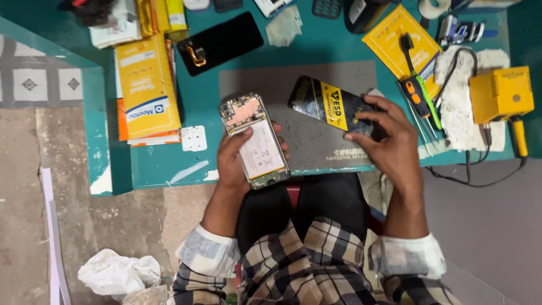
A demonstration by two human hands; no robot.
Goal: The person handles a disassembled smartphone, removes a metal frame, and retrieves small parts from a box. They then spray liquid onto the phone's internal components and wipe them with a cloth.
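My left hand grips an opened phone with its back cover off, showing a white battery and a circuit board at the top. The phone is held over the near edge of a grey work mat. My right hand holds a black rectangular panel with a yellow label, tilted above the mat's right side, fingers pinching its right end.
A teal table carries yellow boxes, a black phone cover, a white square pad, a yellow packet, screwdrivers, and a yellow soldering unit with cable. Crumpled white cloth lies on the floor.
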